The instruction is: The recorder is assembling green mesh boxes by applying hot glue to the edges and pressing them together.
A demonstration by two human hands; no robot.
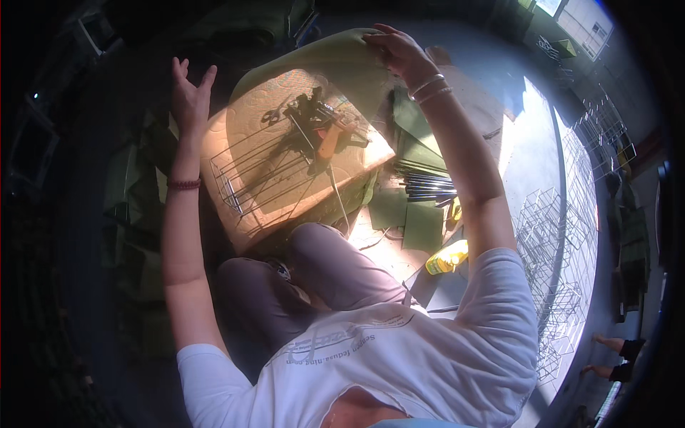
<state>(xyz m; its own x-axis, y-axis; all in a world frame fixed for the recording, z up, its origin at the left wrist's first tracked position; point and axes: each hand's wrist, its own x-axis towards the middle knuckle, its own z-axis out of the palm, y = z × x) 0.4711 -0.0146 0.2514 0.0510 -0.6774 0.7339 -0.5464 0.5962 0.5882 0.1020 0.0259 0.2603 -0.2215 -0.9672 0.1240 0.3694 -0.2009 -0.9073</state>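
Note:
My left hand (191, 98) is raised in the air left of the padded work surface, its fingers spread, holding nothing. At the far end, my right hand (399, 51) has its fingers over the edge of a large green sheet (307, 55), which bends up behind the surface. On the tan quilted cover (275, 182) in front of me lies a thin wire frame (228, 189). A hand tool with an orange handle (328, 141) rests among dark metal parts near the middle of the cover. A thin hose or cord (337, 192) hangs from it over the near edge.
Right of the surface are green panels (423, 228), a bundle of dark rods (430, 187) and a yellow bottle (448, 257). Many wire frames (549, 235) stand on the floor farther right. Another person's limbs (606, 355) show at the right rim.

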